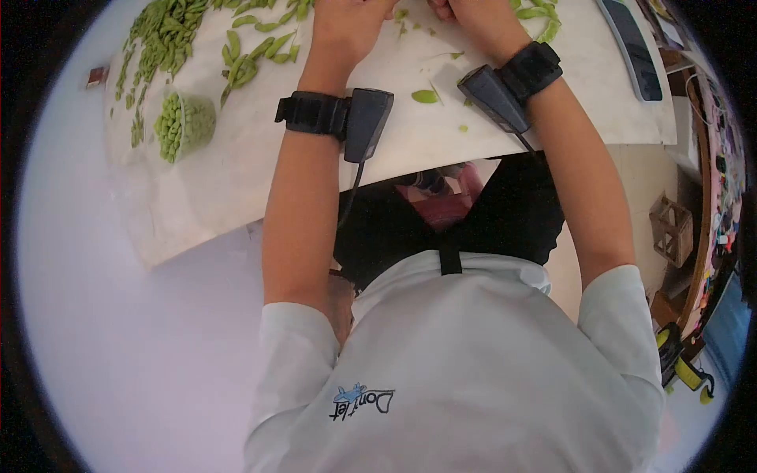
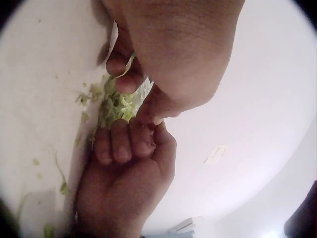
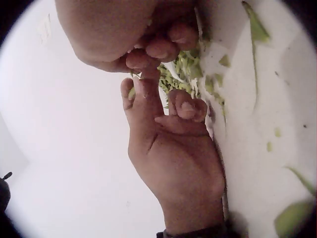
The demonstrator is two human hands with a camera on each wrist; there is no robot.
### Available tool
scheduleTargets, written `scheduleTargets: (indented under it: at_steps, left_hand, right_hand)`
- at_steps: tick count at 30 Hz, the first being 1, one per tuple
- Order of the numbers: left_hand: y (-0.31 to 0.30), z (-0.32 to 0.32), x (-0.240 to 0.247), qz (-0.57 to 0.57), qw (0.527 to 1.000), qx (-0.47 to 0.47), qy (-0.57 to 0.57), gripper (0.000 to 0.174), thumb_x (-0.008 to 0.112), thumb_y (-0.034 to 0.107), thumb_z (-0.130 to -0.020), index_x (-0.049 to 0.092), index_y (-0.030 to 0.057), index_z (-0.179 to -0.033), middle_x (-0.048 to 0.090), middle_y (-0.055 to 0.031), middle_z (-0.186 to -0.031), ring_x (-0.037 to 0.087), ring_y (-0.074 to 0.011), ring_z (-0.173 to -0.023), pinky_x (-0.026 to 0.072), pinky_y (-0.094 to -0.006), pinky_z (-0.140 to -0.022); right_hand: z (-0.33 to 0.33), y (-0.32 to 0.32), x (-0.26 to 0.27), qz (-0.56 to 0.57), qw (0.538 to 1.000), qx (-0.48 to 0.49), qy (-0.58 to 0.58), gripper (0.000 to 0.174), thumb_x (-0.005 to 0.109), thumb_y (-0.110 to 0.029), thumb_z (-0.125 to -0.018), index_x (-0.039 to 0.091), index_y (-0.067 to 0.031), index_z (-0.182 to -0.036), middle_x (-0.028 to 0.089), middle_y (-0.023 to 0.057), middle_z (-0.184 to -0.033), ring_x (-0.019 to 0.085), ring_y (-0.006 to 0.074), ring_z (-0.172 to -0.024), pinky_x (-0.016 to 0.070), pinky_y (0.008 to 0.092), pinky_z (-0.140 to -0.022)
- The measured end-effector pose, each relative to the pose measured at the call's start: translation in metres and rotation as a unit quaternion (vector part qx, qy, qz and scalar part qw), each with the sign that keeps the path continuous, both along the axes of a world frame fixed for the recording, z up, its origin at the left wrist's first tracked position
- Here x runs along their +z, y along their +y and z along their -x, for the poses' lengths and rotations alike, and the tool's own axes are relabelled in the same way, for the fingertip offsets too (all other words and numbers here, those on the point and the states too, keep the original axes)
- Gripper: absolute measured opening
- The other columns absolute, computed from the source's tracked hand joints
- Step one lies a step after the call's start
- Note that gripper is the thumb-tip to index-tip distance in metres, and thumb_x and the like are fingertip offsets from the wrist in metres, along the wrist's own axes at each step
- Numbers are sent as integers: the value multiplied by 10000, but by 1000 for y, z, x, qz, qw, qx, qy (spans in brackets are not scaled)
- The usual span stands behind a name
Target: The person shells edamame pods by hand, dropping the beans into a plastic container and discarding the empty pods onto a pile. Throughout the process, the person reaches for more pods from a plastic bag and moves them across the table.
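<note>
At the table's far edge in the head view, my left hand (image 1: 351, 27) and right hand (image 1: 481, 24) work close together, cut off by the frame top. In the right wrist view, the left hand (image 3: 173, 153) pinches a small green soybean pod (image 3: 131, 92), mostly hidden by its fingers. The curled fingers of the right hand (image 3: 129, 29) meet the left fingertips at the pod's end. A thin green strip (image 2: 129, 64) shows among the left hand's fingers in the left wrist view. Green pods and shells (image 2: 119, 106) lie behind both hands.
On the left stand a pile of soybean pods (image 1: 165, 35) and a clear cup (image 1: 197, 124) of shelled beans. Loose pods (image 1: 252, 59) and a leaf (image 1: 424, 96) lie on the white-covered table (image 1: 236, 181). A phone (image 1: 633, 51) rests at the right edge.
</note>
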State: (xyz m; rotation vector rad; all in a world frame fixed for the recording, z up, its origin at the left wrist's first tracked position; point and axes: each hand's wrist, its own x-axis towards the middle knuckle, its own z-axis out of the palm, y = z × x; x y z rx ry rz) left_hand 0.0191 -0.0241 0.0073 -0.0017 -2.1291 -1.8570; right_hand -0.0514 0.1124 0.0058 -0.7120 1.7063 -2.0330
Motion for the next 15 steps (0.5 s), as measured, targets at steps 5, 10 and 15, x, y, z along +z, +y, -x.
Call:
scheduleTargets:
  at_steps: [5, 10, 15]
  left_hand:
    - [-1, 0, 1, -18, 1000, -10, 9, 221, 591, 62, -894, 506, 57, -1099, 536, 13, -799, 386, -38, -557, 336, -195, -498]
    - [2, -2, 2, 3, 1000, -5, 23, 274, 594, 68, -893, 512, 68, -1155, 530, 12, -814, 386, -39, -572, 346, -198, -515]
    - [3, -3, 3, 13, 1000, -6, 18, 291, 604, 69, -884, 522, 78, -1163, 532, 19, -831, 415, -43, -609, 363, -198, -535]
  right_hand:
    - [0, -1, 1, 11, 1000, 1, -15, 194, 464, -175, -945, 498, -64, -790, 456, -13, -585, 358, 57, -441, 309, 212, -412]
    - [-1, -1, 1, 33, 999, -9, -17, 191, 453, -178, -951, 496, -66, -802, 456, -12, -587, 356, 57, -436, 311, 208, -406]
    - [0, -1, 0, 62, 998, -14, -12, 191, 444, -178, -956, 497, -69, -809, 459, -13, -594, 363, 53, -444, 315, 201, -406]
